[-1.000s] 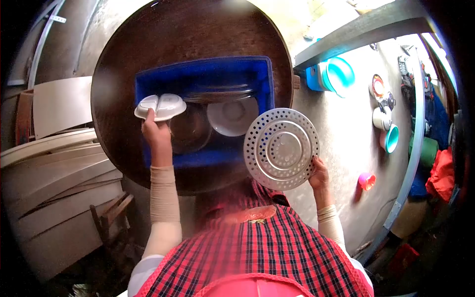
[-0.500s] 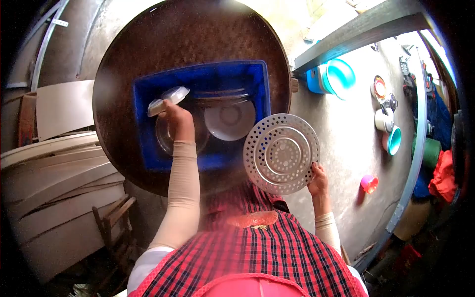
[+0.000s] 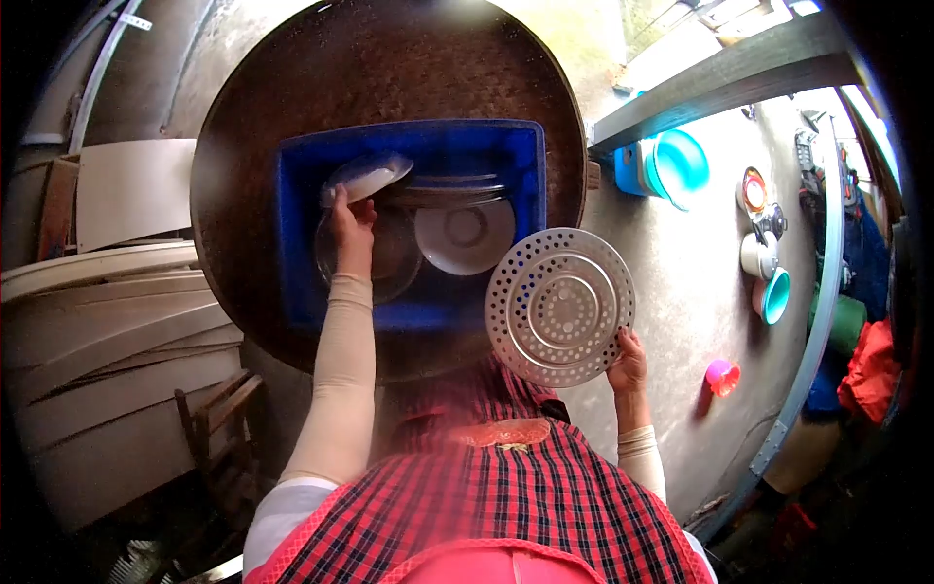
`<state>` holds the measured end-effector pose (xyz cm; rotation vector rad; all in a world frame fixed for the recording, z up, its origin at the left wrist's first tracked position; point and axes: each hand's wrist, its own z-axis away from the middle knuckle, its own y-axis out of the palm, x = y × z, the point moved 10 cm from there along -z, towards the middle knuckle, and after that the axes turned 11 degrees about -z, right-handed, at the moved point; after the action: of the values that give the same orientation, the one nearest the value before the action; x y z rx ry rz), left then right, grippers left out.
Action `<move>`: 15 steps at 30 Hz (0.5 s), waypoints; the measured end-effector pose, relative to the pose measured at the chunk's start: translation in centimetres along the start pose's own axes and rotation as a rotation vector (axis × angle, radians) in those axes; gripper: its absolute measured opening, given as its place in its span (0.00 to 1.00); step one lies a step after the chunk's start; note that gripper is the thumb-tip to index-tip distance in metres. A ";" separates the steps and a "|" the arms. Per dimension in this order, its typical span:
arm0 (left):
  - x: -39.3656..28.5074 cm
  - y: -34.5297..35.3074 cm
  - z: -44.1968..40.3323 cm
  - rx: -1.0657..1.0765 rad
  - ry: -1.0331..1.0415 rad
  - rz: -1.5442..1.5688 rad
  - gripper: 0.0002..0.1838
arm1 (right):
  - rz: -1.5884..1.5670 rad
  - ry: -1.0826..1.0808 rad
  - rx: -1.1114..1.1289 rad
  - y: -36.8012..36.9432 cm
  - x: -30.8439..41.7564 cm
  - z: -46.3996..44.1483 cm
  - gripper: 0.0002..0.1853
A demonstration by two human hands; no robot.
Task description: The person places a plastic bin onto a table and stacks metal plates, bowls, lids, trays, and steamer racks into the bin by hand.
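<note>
A blue plastic bin [image 3: 413, 129] holds dishes. Over its left part, my left hand [image 3: 353, 234] grips the near edge of a tilted white dish [image 3: 375, 182] with a pale, shiny rim. Below that dish lies a round see-through bowl or lid [image 3: 389, 258]. A shallow white plate [image 3: 467, 237] leans to its right, and several stacked plate edges [image 3: 457, 185] show behind. My right hand [image 3: 628, 365] pinches the lower right rim of a round metal steamer rack [image 3: 561, 307] full of holes. The rack overlaps the bin's front right corner from above.
The bin stands on a dark round table [image 3: 389, 58]. At right on the floor are turquoise basins [image 3: 679, 165], a white pot [image 3: 756, 255], a turquoise bowl [image 3: 773, 296] and a pink cup [image 3: 722, 377]. Wooden boards [image 3: 117, 321] and a wooden chair [image 3: 222, 414] stand left.
My left hand has shifted slightly with the white dish, which now sits farther right over the bin and is turned more side-on. The steamer rack stays nearly in place in my right hand.
</note>
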<state>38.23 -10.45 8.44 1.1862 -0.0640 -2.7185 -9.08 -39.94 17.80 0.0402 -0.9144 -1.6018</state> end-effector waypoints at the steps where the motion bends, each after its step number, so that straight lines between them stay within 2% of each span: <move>1: 1.1 0.1 -2.1 0.095 -0.057 0.072 0.11 | -0.003 0.010 -0.001 0.0 -0.1 0.0 0.11; 4: 0.2 0.6 -3.8 0.073 0.034 0.149 0.05 | -0.011 0.027 0.001 -0.3 -0.3 -0.3 0.12; 5: -0.8 1.3 -1.2 -0.034 0.046 0.170 0.06 | -0.015 0.029 0.004 -0.5 -0.4 -0.4 0.12; 8: -0.6 2.0 -0.5 -0.161 0.200 0.173 0.11 | 0.012 0.040 -0.011 1.9 -0.7 0.2 0.09; 9: 0.1 2.3 -0.5 -0.168 0.174 0.234 0.16 | 0.027 0.043 -0.017 3.1 -1.0 0.3 0.08; 12: 2.4 2.7 -2.6 0.135 -0.087 -0.051 0.17 | -0.012 0.054 -0.021 4.3 -1.5 -0.1 0.09; 13: 0.8 2.8 -0.7 0.151 -0.073 -0.209 0.21 | -0.019 0.036 -0.025 4.7 -1.5 -0.4 0.11; 15: 0.7 0.2 -0.3 0.125 -0.144 -0.272 0.23 | -0.034 0.003 -0.040 5.2 -1.4 -0.5 0.16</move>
<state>37.99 -10.81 7.71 1.1006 -0.0986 -3.0770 -4.13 -38.78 19.75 0.0300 -0.8832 -1.6512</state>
